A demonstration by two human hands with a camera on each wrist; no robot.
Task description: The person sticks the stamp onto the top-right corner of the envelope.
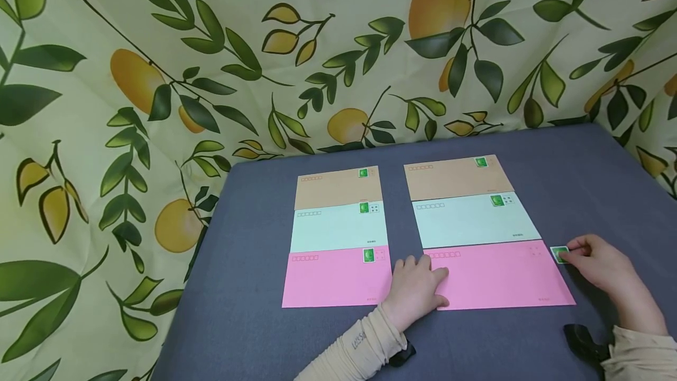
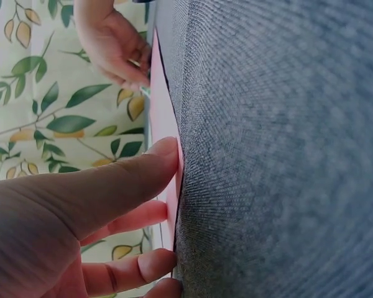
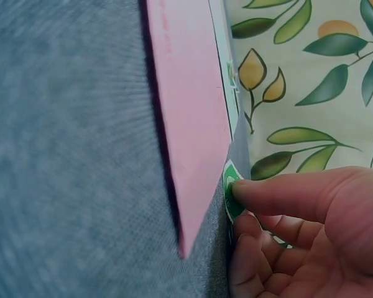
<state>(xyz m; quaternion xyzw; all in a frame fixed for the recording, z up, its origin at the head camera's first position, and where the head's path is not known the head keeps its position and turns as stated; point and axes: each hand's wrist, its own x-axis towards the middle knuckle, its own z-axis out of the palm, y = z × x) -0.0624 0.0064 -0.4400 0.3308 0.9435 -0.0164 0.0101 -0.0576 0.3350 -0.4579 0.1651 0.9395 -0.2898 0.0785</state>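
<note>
My left hand [image 1: 415, 288] rests on the left edge of the right-hand pink envelope [image 1: 497, 281], fingers spread; in the left wrist view its thumb [image 2: 155, 164] presses the paper. My right hand [image 1: 605, 266] pinches a green postage stamp [image 1: 558, 255] with a white border between thumb and fingertips, just right of that envelope's upper right corner. In the right wrist view the stamp [image 3: 230, 186] is held tilted near the envelope's corner [image 3: 196, 211]. Faint squares are printed in the envelope's upper right corner.
Two overlapping columns of envelopes lie on the blue-grey cloth [image 1: 238, 287]. The left column has brown [image 1: 333, 191], mint [image 1: 333, 231] and pink [image 1: 328, 284] envelopes, each stamped. Above the right pink one lie stamped mint [image 1: 471, 222] and brown [image 1: 449, 179] envelopes. A leaf-patterned curtain [image 1: 296, 93] hangs behind.
</note>
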